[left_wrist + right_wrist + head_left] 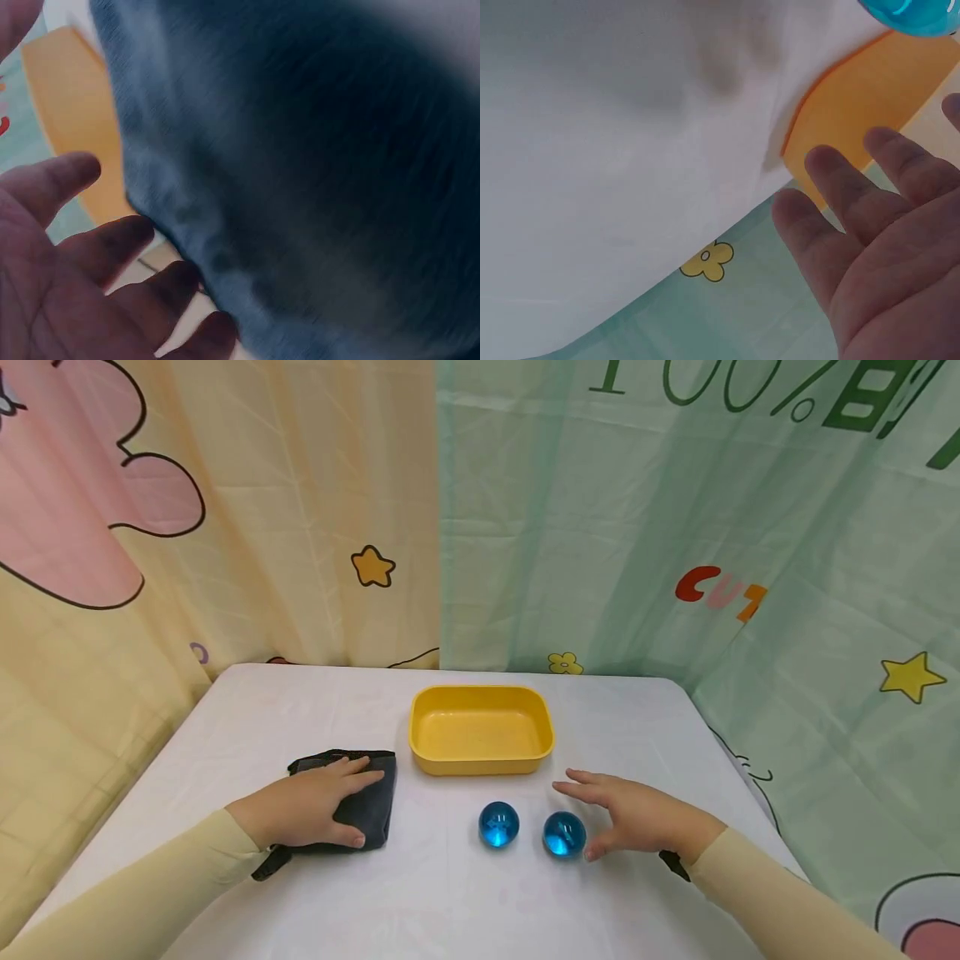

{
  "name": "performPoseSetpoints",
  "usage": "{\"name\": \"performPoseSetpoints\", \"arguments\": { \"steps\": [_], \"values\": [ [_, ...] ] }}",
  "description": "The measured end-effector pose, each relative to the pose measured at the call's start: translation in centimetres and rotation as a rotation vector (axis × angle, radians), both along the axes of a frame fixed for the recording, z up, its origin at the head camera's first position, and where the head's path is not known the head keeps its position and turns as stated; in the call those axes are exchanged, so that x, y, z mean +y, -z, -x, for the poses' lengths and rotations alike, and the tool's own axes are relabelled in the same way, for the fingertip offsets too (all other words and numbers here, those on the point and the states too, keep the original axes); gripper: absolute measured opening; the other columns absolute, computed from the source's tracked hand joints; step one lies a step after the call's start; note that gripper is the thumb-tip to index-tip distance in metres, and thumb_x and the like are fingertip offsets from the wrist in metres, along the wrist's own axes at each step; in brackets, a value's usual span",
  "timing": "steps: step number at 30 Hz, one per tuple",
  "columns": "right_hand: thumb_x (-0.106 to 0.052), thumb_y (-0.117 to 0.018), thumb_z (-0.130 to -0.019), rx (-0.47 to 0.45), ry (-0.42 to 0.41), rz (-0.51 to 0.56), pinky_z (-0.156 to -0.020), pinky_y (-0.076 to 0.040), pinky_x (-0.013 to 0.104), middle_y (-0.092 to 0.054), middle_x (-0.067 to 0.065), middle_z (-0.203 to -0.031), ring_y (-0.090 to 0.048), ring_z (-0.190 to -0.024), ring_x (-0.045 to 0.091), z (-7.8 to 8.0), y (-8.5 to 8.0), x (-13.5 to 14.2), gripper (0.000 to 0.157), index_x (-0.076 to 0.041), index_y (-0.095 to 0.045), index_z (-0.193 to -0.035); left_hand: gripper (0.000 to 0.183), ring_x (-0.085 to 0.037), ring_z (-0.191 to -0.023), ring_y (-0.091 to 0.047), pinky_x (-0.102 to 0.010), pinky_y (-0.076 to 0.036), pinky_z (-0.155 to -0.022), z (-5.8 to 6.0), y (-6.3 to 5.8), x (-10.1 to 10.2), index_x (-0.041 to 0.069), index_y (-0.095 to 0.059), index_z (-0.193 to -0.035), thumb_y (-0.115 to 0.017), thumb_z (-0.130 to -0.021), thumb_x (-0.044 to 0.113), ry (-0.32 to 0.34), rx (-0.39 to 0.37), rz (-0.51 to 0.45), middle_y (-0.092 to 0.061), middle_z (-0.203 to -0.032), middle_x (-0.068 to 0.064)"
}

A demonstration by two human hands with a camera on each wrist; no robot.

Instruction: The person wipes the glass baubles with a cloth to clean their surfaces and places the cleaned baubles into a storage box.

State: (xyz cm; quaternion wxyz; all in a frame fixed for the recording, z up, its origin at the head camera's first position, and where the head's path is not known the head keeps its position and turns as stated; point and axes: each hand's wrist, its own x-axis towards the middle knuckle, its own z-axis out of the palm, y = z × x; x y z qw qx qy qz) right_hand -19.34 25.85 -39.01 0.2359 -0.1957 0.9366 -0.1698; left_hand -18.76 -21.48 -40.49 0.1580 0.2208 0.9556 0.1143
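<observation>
Over a folded dark blue-grey cloth [378, 814], my left hand [315, 802] lies with spread fingers. The left wrist view shows its fingertips close to the edge of the cloth [247, 187], which fills most of that view. My right hand [630, 814] reaches in from the right, thumb and fingers apart and holding nothing. Its thumb tip is right beside a clear blue ball [564, 834]. A second blue ball [498, 824] sits a little to the left of the first. In the right wrist view, part of a blue ball [915, 11] shows at the top corner.
A yellow rectangular tub [480, 766] stands behind the balls, near the far side of the white table [300, 702]. Printed curtains [517, 543] hang along the back and sides of the table.
</observation>
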Motion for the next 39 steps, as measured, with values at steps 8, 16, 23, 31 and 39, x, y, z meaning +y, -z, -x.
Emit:
{"name": "performPoseSetpoints", "arguments": {
  "steps": [8, 16, 23, 31, 39],
  "values": [
    [-0.023, -0.091, -0.084, -0.005, -0.098, 0.000, -0.116, -0.048, 0.053, -0.067, -0.008, -0.143, -0.061, -0.135, 0.024, -0.1, 0.9, -0.5, 0.068, -0.028, -0.065, -0.146, 0.094, -0.042, -0.149, -0.045, -0.063, -0.046, -0.113, 0.0, 2.0, 0.4, 0.027, -0.050, -0.157, -0.090, -0.077, 0.055, 0.013, -0.026, 0.033, -0.041, -0.167, -0.014],
    [-0.026, -0.090, -0.085, 0.009, -0.103, 0.001, -0.114, -0.050, 0.053, -0.068, -0.006, -0.142, -0.063, -0.129, 0.024, 0.2, 1.5, -0.9, 0.066, -0.028, -0.064, -0.146, 0.079, -0.041, -0.136, -0.059, -0.059, -0.050, -0.111, 0.3, 2.3, 0.6, 0.027, -0.058, -0.152, -0.088, -0.082, 0.050, 0.023, 0.084, 0.080, -0.052, -0.159, -0.012],
    [-0.025, -0.091, -0.084, 0.007, -0.079, -0.009, -0.113, -0.051, 0.053, -0.068, -0.004, -0.139, -0.063, -0.127, 0.024, 0.4, 1.6, -1.4, 0.063, -0.023, -0.066, -0.142, 0.053, -0.040, -0.129, -0.065, -0.057, -0.054, -0.108, 0.3, 2.5, 0.8, 0.023, -0.068, -0.141, -0.081, -0.091, 0.035, 0.039, 0.176, 0.072, -0.060, -0.152, -0.012],
    [-0.024, -0.090, -0.085, 0.005, -0.059, -0.026, -0.114, -0.051, 0.052, -0.067, -0.004, -0.140, -0.062, -0.127, 0.022, 0.3, 1.6, -1.7, 0.062, -0.020, -0.064, -0.141, 0.033, -0.037, -0.130, -0.066, -0.053, -0.055, -0.106, 0.0, 2.4, 0.9, 0.021, -0.076, -0.126, -0.078, -0.093, 0.024, 0.037, 0.208, 0.025, -0.064, -0.148, -0.013],
    [-0.024, -0.090, -0.085, 0.005, -0.055, -0.021, -0.113, -0.051, 0.050, -0.067, -0.007, -0.138, -0.062, -0.125, 0.019, 0.1, 1.7, -1.6, 0.062, -0.022, -0.063, -0.141, 0.024, -0.036, -0.127, -0.068, -0.052, -0.056, -0.105, 0.3, 2.7, 0.6, 0.023, -0.078, -0.117, -0.077, -0.093, 0.021, 0.030, 0.230, -0.015, -0.066, -0.146, -0.013]
  ]
}}
